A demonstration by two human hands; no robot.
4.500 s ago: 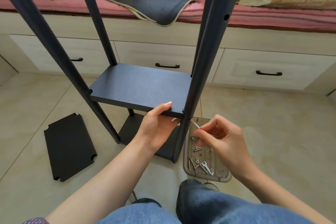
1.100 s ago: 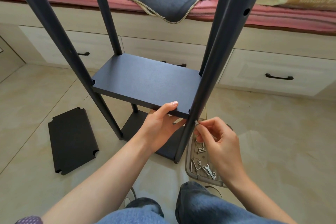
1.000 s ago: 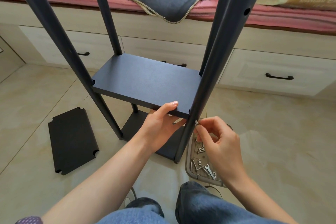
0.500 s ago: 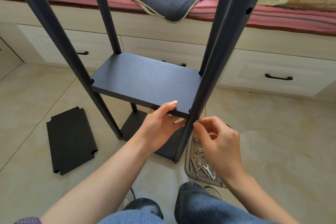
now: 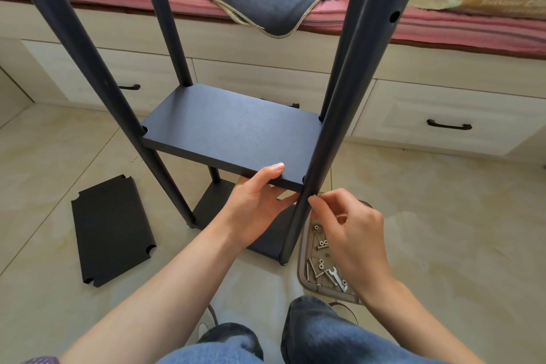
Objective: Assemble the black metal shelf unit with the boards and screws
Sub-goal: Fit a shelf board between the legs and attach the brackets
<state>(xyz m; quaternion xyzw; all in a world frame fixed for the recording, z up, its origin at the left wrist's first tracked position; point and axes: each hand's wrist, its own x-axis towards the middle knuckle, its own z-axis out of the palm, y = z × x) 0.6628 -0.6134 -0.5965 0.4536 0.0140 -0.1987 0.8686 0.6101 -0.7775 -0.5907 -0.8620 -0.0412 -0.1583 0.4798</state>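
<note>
The black shelf unit stands on the floor on its round posts, with a bottom board and a middle board (image 5: pixel 230 127) fitted between them. My left hand (image 5: pixel 254 201) grips the middle board's near edge, thumb on top and fingers under. My right hand (image 5: pixel 348 230) pinches a small silver screw (image 5: pixel 313 194) against the near right post (image 5: pixel 334 139), just under the board's corner. Most of the screw is hidden by my fingertips.
A spare black board (image 5: pixel 110 230) lies flat on the tiles at the left. A clear tray (image 5: pixel 302 263) with several screws, nuts and a small wrench sits by the post's foot under my right hand. Drawers and a pink-cushioned bench run along the back. My knees are at the bottom.
My right hand has brought the screw from over the tray up to the near right post and its fingers shift slightly on it. My left hand keeps its hold on the board.
</note>
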